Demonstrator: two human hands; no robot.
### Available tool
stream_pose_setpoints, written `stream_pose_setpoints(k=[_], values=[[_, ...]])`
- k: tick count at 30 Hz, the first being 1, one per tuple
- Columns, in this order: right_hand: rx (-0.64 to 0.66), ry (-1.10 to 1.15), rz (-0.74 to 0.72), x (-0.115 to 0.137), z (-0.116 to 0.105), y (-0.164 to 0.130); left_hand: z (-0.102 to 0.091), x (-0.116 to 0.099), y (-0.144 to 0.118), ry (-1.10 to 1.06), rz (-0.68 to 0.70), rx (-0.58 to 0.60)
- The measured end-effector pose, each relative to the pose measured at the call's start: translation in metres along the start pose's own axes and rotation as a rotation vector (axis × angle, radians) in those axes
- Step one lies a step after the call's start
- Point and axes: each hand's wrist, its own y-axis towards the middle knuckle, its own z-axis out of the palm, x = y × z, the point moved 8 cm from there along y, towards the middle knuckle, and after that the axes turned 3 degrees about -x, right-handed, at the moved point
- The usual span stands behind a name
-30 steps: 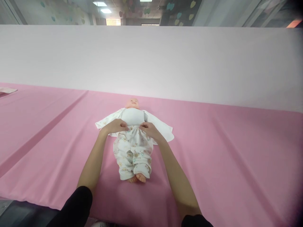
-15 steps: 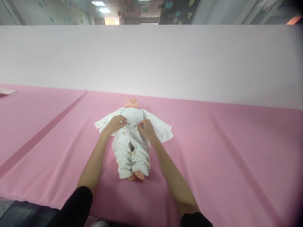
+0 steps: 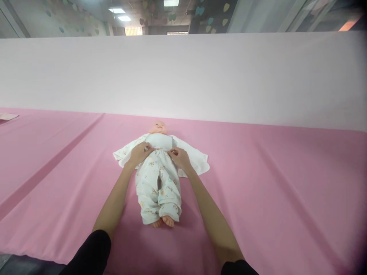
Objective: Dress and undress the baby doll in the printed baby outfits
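A baby doll [image 3: 159, 141] lies face up, its head away from me and its bare feet toward me. It wears white printed pants [image 3: 157, 183], and a white jacket [image 3: 192, 154] is spread open under its arms. My left hand [image 3: 141, 152] pinches the pants' waistband on the left side. On the right side of the same waistband, my right hand [image 3: 179, 157] grips the edge between thumb and fingers. The waistband sits across the doll's belly, below its pale torso. A dark gap shows between the pant legs.
A pink sheet [image 3: 258, 198] with several folds covers the table. Behind it stands a white panel [image 3: 183, 76]. A folded pale cloth [image 3: 8, 116] lies at the far left. The table's front edge drops off at the lower left.
The waistband is pulled straighter between both hands, and the pants look smoother along the legs. The whole view has tilted slightly, so the doll appears a little lower.
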Motion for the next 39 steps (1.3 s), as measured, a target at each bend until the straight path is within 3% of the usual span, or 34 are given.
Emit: stream_pose_setpoints(k=[4, 8, 11, 18, 23, 28, 33, 39], values=[[0.140, 0.079, 0.006, 0.000, 0.005, -0.001, 0.000, -0.007, -0.006, -0.104, 0.005, 0.148], [0.173, 0.195, 0.034, 0.006, 0.003, -0.004, -0.002, -0.018, -0.012, -0.200, 0.020, 0.251], [0.207, 0.323, 0.100, 0.007, 0.003, -0.008, -0.001, -0.015, -0.015, -0.271, -0.051, 0.332], [0.263, 0.303, 0.089, 0.001, 0.009, -0.008, 0.004, -0.018, -0.021, -0.217, -0.078, 0.545], [0.376, 0.219, -0.015, 0.004, 0.009, -0.010, -0.002, -0.015, -0.017, -0.199, -0.082, 0.437], [0.159, 0.303, 0.021, 0.001, -0.001, -0.006, -0.004, -0.001, -0.010, -0.378, -0.113, 0.258], [0.062, 0.324, 0.055, -0.008, 0.007, -0.003, 0.004, 0.005, -0.009, -0.348, -0.131, 0.246], [0.128, 0.303, 0.143, -0.021, 0.002, -0.003, -0.002, 0.004, -0.011, -0.242, -0.134, 0.249]])
